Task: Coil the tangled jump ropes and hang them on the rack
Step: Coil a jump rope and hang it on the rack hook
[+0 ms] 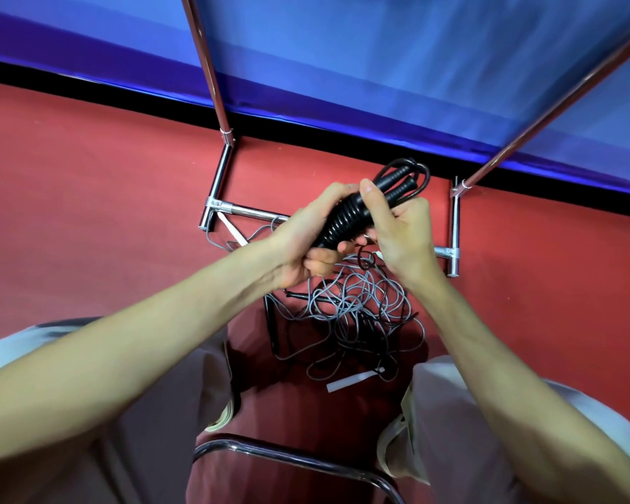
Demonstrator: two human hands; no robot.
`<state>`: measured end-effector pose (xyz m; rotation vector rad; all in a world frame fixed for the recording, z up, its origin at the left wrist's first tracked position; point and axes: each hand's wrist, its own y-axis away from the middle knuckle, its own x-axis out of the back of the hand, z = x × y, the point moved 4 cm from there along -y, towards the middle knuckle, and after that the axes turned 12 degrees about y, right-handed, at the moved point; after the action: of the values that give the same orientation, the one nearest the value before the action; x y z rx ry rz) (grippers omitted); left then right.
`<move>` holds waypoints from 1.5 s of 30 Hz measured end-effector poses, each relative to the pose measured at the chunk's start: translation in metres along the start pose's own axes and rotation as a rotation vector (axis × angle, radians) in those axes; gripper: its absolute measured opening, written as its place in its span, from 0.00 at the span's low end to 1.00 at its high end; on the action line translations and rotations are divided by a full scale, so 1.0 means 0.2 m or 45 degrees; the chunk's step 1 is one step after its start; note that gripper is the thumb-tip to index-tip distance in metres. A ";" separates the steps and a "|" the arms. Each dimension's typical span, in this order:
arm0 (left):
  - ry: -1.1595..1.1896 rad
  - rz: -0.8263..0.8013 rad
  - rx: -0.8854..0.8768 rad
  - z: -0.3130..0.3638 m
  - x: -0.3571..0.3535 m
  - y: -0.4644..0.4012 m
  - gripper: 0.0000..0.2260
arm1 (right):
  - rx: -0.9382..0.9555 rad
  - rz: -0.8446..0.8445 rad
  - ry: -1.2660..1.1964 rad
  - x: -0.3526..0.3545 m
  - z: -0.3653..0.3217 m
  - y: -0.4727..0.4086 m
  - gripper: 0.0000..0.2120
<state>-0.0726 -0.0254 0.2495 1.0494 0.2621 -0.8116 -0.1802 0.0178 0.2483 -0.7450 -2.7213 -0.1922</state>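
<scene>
The coiled jump rope [346,221], black and wound tight round its own handles, sits up in both hands above the red floor [88,194], its long axis slanting from low on the person's left to high on the right, with the two black handle ends [402,180] and a loop of cord poking out past the upper end. Left hand [299,245] has the lower end, fingers curled under and round the bundle; right hand [397,227] clamps the upper part, thumb laid over the top, and there looks to be a small ring or clip pinched by its fingertips, though that is too small to call. Straight below the hands, on the floor between the knees, lies the tangled pile of grey and black ropes [357,314], still a proper knot, with a white strip [353,380] at its near edge. The chrome rack [219,176] stands just beyond the hands, its base bars on the floor to either side and its uprights rising toward the blue mat [379,67]. So the hanging move, by my reckoning, goes forward and up, and the right hand, nearer the bundle's looped end, looks the natural one to lead
</scene>
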 end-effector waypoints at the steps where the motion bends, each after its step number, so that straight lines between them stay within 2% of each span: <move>1: -0.007 0.016 -0.025 0.00 0.00 0.00 0.26 | -0.028 0.028 0.030 0.01 0.01 0.00 0.27; 4: -0.029 0.076 -0.080 0.00 -0.01 0.00 0.22 | -0.085 0.106 0.126 0.02 0.02 0.00 0.27; 7: 0.088 0.092 -0.074 0.00 -0.01 0.01 0.19 | -0.117 0.139 0.217 0.02 0.03 0.00 0.27; 13: 0.159 0.037 -0.219 0.01 -0.01 0.00 0.12 | -0.140 0.109 0.147 0.01 0.04 0.00 0.25; 15: 0.152 0.089 -0.300 0.01 -0.02 -0.01 0.09 | -0.128 0.122 0.070 0.01 0.03 0.00 0.23; 18: 0.082 0.209 -0.433 0.02 -0.02 -0.01 0.11 | -0.098 0.143 0.058 0.02 -0.01 0.00 0.26; 21: 0.082 0.189 -0.501 0.03 -0.03 -0.02 0.14 | -0.057 0.170 0.001 -0.01 -0.07 -0.02 0.20; 26: 0.075 0.234 -0.602 0.08 -0.05 -0.03 0.10 | -0.093 0.284 -0.142 -0.03 -0.12 -0.03 0.18; 29: 0.034 0.330 -0.696 0.10 -0.05 -0.04 0.12 | -0.157 0.336 -0.180 -0.03 -0.09 -0.03 0.26; 31: 0.018 0.415 -0.733 0.10 -0.04 -0.04 0.11 | -0.156 0.295 -0.136 -0.05 -0.08 -0.03 0.28; 33: 0.016 0.481 -0.755 0.10 -0.02 -0.04 0.11 | -0.180 0.203 -0.085 -0.08 -0.06 -0.03 0.26; 38: -0.024 0.598 -0.775 0.11 0.02 -0.06 0.11 | -0.170 0.070 0.143 -0.09 -0.05 -0.02 0.31; 42: -0.021 0.642 -0.838 0.12 0.01 -0.05 0.11 | -0.251 -0.027 0.120 -0.10 -0.05 -0.01 0.32; 45: -0.041 0.767 -0.939 0.15 0.07 -0.07 0.13 | -0.250 -0.119 0.406 -0.09 -0.04 -0.01 0.35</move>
<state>-0.0774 -0.0603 0.2478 0.3708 0.1778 -0.1452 -0.1645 0.0067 0.2500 -0.5802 -2.4555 -0.5561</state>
